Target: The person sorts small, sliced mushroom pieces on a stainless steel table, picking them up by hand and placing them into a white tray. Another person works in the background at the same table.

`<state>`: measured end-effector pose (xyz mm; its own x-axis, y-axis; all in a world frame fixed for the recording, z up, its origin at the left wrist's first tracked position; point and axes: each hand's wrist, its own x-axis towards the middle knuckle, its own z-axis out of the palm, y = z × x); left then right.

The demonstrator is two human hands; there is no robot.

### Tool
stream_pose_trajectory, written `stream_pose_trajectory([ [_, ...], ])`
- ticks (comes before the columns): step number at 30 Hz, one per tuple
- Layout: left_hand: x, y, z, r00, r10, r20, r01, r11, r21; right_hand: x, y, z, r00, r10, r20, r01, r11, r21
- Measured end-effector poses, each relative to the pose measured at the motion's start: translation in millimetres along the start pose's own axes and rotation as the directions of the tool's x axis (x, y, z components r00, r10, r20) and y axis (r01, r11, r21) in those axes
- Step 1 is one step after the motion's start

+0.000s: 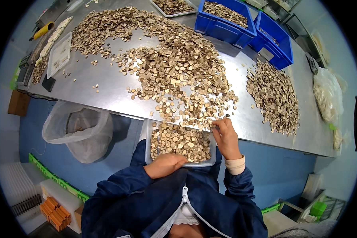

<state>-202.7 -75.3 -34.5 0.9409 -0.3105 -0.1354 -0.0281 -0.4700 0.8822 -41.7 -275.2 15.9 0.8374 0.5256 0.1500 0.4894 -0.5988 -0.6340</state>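
Observation:
A clear plastic tub (213, 148) filled with thin round dried slices (181, 142) sits at my lap, its far side under the table edge. My left hand (166, 165) rests across the tub's near left rim, fingers curled; whether it grips anything is hidden. At the table's front edge, just beyond the tub's right corner, my right hand (227, 136) has bent fingers touching the loose slices. Its thumb and index finger are close together, and any slice between them is too small to make out. The large heap of slices (178, 68) spreads across the steel table (107, 92) and thins towards the tub.
A second slice pile (273, 98) lies right. Two blue crates (223, 32) (279, 53) and a white tray (174, 15) stand at the back. Another white tray (59, 56) leans left. A lined waste bin (83, 136) stands on the floor; a plastic bag (328, 92) lies far right.

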Motion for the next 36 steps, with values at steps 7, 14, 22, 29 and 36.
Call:
stream_pose_trajectory([
  [7, 27, 5, -20, 0.932, -0.183, -0.312, 0.261, 0.938, 0.229, -2, 7, 2, 1.000, -0.009, 0.000, 0.009, 1.000, 0.001],
  [14, 48, -8, -13, 0.952, -0.113, -0.285, 0.222, 0.894, 0.388, -2, 5, 2, 0.999, 0.034, 0.008, -0.034, 0.999, 0.007],
  [22, 29, -20, -45, 0.955, -0.281, 0.098, 0.235, 0.508, -0.829, -1, 6, 3, 1.000, -0.001, -0.001, 0.001, 1.000, -0.024],
  [29, 4, -7, -66, 0.929, -0.367, -0.057, -0.025, 0.090, -0.996, -1, 7, 6, 1.000, 0.023, -0.002, -0.023, 1.000, -0.006],
  [36, -1, -14, -67, 0.879, -0.472, -0.062, 0.103, 0.315, -0.944, -2, 10, 6, 1.000, 0.025, -0.007, -0.024, 0.999, 0.022],
])
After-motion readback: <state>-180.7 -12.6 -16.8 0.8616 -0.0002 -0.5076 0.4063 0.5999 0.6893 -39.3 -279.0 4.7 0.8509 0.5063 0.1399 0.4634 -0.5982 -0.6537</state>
